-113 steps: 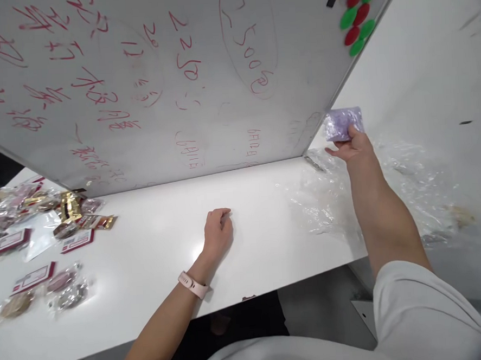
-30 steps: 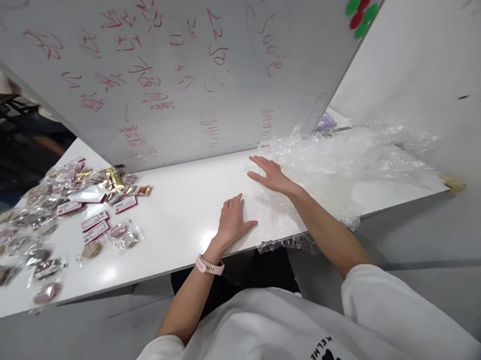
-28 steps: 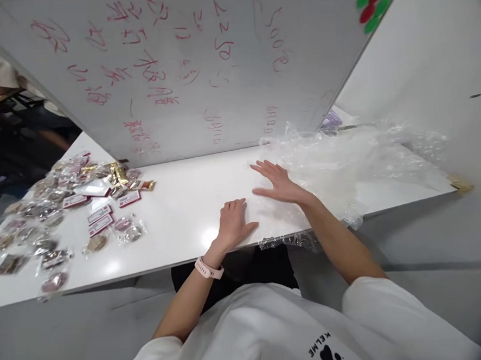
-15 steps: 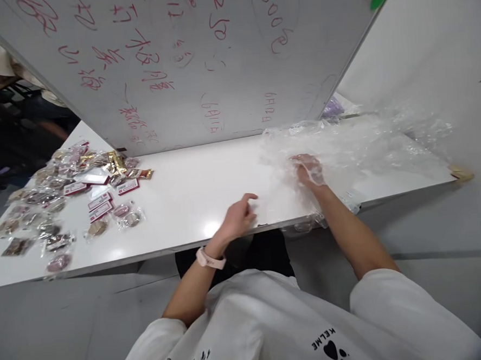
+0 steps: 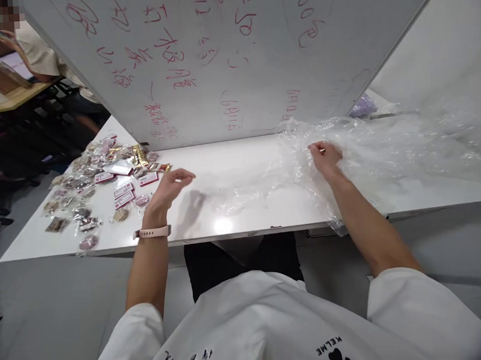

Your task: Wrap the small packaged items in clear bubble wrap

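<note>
My left hand, with a pink band on its wrist, is raised over the left half of the table, thumb and fingertips pinched together. A thin clear plastic bag stretches flat from near those fingertips toward the right, and its faint left edge appears to be in the pinch. My right hand is closed with its thumb and fingers together, gripping crumpled clear plastic. Around and beyond it spreads a heap of clear plastic bags, with one corner hanging over the front edge.
Several small wrapped packets and red-and-white labelled packs lie on the left of the white table. A whiteboard with red writing stands behind. A purple bundle sits at the back right. Another person's arm shows upper left.
My left hand has moved left and up, away from my right hand, and its fingers have pinched. Clear plastic now stretches between the hands. The view has shifted left.
</note>
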Motion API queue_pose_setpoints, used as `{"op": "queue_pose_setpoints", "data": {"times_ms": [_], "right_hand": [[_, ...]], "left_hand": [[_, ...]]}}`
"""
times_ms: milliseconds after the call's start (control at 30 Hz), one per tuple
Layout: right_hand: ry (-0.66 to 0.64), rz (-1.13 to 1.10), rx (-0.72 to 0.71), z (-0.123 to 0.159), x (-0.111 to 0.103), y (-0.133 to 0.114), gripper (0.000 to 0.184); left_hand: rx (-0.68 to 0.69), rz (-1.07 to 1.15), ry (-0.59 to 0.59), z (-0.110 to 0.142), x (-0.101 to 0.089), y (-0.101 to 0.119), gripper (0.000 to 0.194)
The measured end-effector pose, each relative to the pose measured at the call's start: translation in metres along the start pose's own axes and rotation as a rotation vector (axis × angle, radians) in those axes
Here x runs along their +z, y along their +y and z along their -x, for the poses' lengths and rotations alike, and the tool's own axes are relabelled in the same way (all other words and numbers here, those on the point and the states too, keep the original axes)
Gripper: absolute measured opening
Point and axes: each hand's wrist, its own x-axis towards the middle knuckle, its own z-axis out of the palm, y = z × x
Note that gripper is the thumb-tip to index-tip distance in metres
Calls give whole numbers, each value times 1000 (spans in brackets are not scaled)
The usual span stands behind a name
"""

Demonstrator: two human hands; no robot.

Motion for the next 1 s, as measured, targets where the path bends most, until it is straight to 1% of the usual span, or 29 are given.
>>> {"op": "queue_pose_setpoints", "data": {"times_ms": [67, 133, 167, 200, 233, 300, 367, 400, 433, 467, 500, 533, 567, 600, 633, 667, 700, 733, 767, 800, 833, 867, 900, 933, 967, 1000], "right_hand": [[34, -224, 50, -9, -5, -19, 11], [-10, -550, 64, -17, -13, -37, 14], [-43, -708, 57, -19, -17, -44, 16], [-72, -834, 49, -19, -20, -48, 17], [-100, -917, 41, -18, -23, -50, 16], [-149, -947, 63, -10, -25, -43, 15], [-220, -833, 119, 3, -25, -27, 18], [-270, -726, 143, 11, -26, -16, 21], [-323, -587, 163, 18, -28, -6, 23], [-371, -423, 169, 26, -32, 3, 25], [-404, -239, 155, 33, -38, 10, 26], [-409, -46, 121, 40, -45, 13, 27], [-384, 138, 72, 47, -53, 13, 28], [-338, 296, 7, 54, -62, 8, 29], [-279, 409, -68, 61, -69, -1, 31], [-226, 463, -145, 69, -73, -14, 32], [-192, 451, -215, 76, -74, -29, 33], [-194, 377, -281, 83, -69, -46, 34], [-231, 263, -341, 89, -59, -63, 35], [-305, 135, -393, 93, -44, -78, 36], [-415, 24, -438, 95, -24, -91, 38], [-534, -40, -485, 95, -1, -101, 40], [-643, -33, -536, 92, 23, -107, 43], [-730, 47, -574, 86, 45, -110, 45], [-797, 206, -579, 78, 65, -109, 46], [-829, 396, -557, 68, 80, -105, 46]], "left_hand": [[77, 239, 211, -6, -8, 15, 11], [241, 386, 402, -2, -19, 36, 7], [345, 400, 454, 5, -24, 47, 6], [468, 384, 488, 16, -29, 57, 7], [562, 322, 471, 29, -34, 66, 10], [686, 119, 384, 62, -39, 75, 13], [659, -172, 113, 94, -40, 72, 13], [612, -297, -47, 107, -39, 66, 13], [543, -401, -211, 118, -39, 58, 14], [471, -482, -351, 126, -38, 50, 15], [393, -543, -458, 132, -39, 42, 16], [318, -590, -521, 136, -40, 35, 16], [251, -619, -539, 138, -41, 31, 17], [195, -627, -516, 138, -42, 28, 21], [152, -609, -466, 137, -42, 29, 26], [126, -571, -407, 134, -40, 31, 30], [116, -519, -351, 131, -34, 35, 33], [123, -466, -297, 126, -24, 40, 36], [140, -425, -257, 119, -9, 44, 39], [170, -400, -215, 113, 10, 46, 43], [192, -412, -174, 106, 31, 47, 47], [209, -463, -177, 99, 53, 46, 51], [234, -540, -211, 94, 74, 43, 57], [247, -628, -253, 90, 92, 38, 63], [242, -709, -297, 89, 106, 31, 68], [229, -776, -341, 90, 113, 23, 72]]}}
